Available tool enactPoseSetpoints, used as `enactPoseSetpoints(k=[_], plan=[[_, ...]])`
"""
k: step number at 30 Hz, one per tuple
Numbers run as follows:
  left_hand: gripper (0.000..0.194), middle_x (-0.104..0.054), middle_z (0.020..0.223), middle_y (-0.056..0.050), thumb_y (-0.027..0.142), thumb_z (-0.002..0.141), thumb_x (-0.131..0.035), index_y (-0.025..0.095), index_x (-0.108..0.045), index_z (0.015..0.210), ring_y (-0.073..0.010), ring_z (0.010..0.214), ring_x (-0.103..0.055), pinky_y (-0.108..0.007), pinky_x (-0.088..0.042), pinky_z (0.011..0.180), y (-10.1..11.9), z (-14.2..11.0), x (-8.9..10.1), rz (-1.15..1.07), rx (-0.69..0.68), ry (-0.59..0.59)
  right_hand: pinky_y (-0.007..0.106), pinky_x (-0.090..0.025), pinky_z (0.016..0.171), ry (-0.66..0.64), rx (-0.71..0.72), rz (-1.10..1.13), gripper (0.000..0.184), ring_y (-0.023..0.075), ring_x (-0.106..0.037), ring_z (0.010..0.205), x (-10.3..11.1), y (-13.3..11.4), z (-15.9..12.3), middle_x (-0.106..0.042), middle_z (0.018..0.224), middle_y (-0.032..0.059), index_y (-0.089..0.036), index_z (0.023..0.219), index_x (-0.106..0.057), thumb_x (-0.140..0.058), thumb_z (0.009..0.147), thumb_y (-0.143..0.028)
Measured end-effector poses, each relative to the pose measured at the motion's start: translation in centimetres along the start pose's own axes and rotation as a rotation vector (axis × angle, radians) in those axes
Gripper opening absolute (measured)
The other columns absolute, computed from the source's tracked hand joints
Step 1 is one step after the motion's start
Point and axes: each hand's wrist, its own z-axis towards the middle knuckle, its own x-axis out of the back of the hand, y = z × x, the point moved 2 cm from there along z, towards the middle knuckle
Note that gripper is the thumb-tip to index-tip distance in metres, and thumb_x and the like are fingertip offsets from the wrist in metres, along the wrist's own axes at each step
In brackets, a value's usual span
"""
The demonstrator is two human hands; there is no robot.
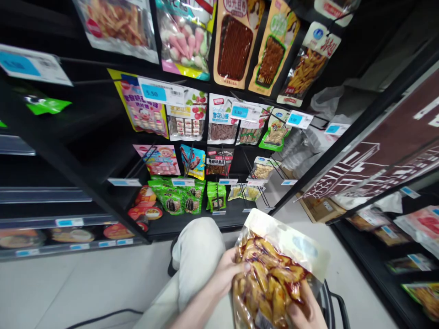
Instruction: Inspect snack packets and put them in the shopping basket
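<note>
Before snack racks [192, 119], upright snack bag [274, 269], long axis vertical, both hands' [229, 269] grip clamped on it.

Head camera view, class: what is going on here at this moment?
A person holds a clear snack bag of orange-brown pieces in both hands, the left hand on its side and the right hand at its lower edge. They face a black display rack hung with snack packets and blue price tags.

Clear snack bag [274, 274], orange-brown pcs, upright, btwn hands.
</note>
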Motion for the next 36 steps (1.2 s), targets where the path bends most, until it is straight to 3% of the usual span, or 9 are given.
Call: enactPoseSetpoints(k=[6,11,17,22,28,36], plan=[[0.034,-0.071,0.071,-0.004,0.02,0.047,-0.078,0.015,-0.071,0.08,-0.0228,0.07,-0.062,-0.03,-0.045,0.068,-0.1,0.1,0.2,0.048,-0.012,0.007,0.032,-0.052,0.07,0.083,-0.027,-0.04,0.039,0.0258,-0.065,0.079,-0.1,-0.4,1.2,-0.071,0.085,0.007,-0.019,0.085,-0.066,-0.078,0.053,-0.039],[0.03,-0.068,0.061,-0.004,0.025,0.042,-0.08,0.011,-0.071,0.067,-0.0213,0.067,-0.06,-0.028,-0.043,0.067,0.2,-0.3,0.3,0.072,0.079,-0.092,0.031,-0.053,0.069,0.157,-0.039,0.009,0.046,0.0254,-0.065,0.08,1.7,-0.6,2.3,-0.071,0.087,0.0064,-0.018,0.091,-0.067,-0.081,0.05,-0.034],[0.042,-0.07,0.078,-0.004,0.022,0.048,-0.079,0.013,-0.07,0.088,-0.0213,0.08,-0.06,-0.028,-0.042,0.076,0.5,-0.5,-0.6,0.124,0.162,-0.298,0.033,-0.053,0.072,0.111,-0.144,0.045,0.052,0.0277,-0.064,0.088,2.5,-0.9,3.3,-0.071,0.092,0.0067,-0.017,0.099,-0.064,-0.081,0.052,-0.03],[0.031,-0.068,0.071,-0.003,0.02,0.049,-0.079,0.01,-0.071,0.078,-0.0181,0.07,-0.059,-0.026,-0.043,0.068,0.2,-0.4,-0.1,0.184,0.182,-0.23,0.033,-0.055,0.063,0.147,-0.111,0.066,0.048,0.0281,-0.066,0.081,2.3,0.0,3.9,-0.071,0.086,0.0053,-0.017,0.094,-0.064,-0.079,0.053,-0.034],[0.021,-0.068,0.066,-0.004,0.02,0.052,-0.076,0.011,-0.071,0.071,-0.013,0.051,-0.053,-0.024,-0.04,0.052,0.0,-0.4,0.1,0.179,0.181,-0.173,0.034,-0.054,0.067,0.017,-0.21,0.074,0.044,0.0278,-0.065,0.086,2.8,0.5,4.5,-0.071,0.088,0.0051,-0.018,0.096,-0.062,-0.077,0.058,-0.036],[0.025,-0.068,0.066,-0.003,0.018,0.049,-0.075,0.011,-0.071,0.073,-0.0152,0.06,-0.057,-0.024,-0.041,0.058,0.1,-0.3,-0.1,0.178,0.165,-0.162,0.035,-0.054,0.069,0.081,-0.168,0.095,0.043,0.0285,-0.064,0.087,2.6,0.1,4.2,-0.071,0.089,0.0052,-0.018,0.092,-0.065,-0.078,0.055,-0.036]])
